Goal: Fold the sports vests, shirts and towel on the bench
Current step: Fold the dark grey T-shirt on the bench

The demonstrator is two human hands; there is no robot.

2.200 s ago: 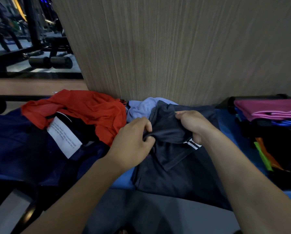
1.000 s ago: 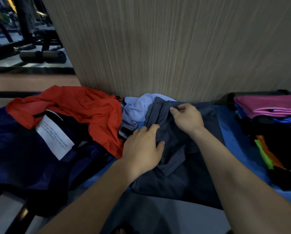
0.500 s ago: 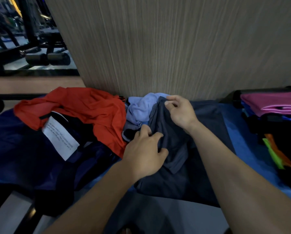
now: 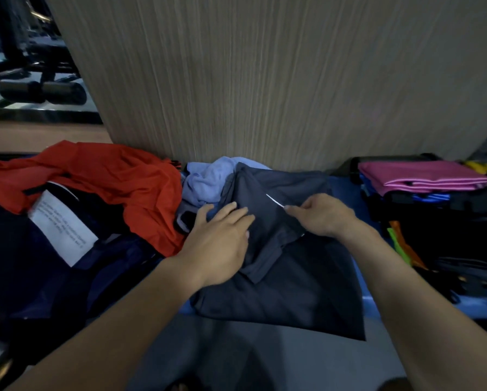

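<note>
On the blue bench (image 4: 346, 190), against the wood-grain wall, the dark grey shirt (image 4: 287, 289) lies half folded. The left hand (image 4: 219, 244) presses it with flat, straight fingers; the right hand (image 4: 321, 215) pinches a fold near the white stripe. If the pinch pulls too hard, I think the pressed fold may slip and catch the light blue garment (image 4: 205, 182) just beside it.

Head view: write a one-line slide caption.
Left hand presses flat on a dark grey shirt while the right hand pinches its fabric, beside a red garment.
</note>
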